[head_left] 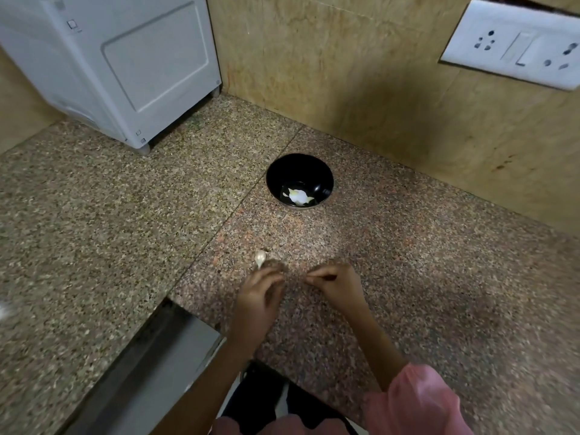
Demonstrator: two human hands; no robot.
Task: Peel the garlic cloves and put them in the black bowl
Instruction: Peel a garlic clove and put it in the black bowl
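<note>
The black bowl [299,171] stands on the speckled granite counter [408,277] near the back wall, with pale garlic pieces [298,196] at its bottom. A whitish garlic clove [260,257] sits at the fingertips of my left hand [260,296]; its thin tail runs down into the curled fingers, which seem to pinch it. My right hand [337,285] is a short way to the right, low over the counter, thumb and fingers pressed together. Blur hides whether anything lies between them.
A white appliance [125,67] stands at the back left of the counter. A switch and socket plate [514,42] is on the right wall. A metal ledge [150,365] cuts into the counter at the lower left, beside my left forearm.
</note>
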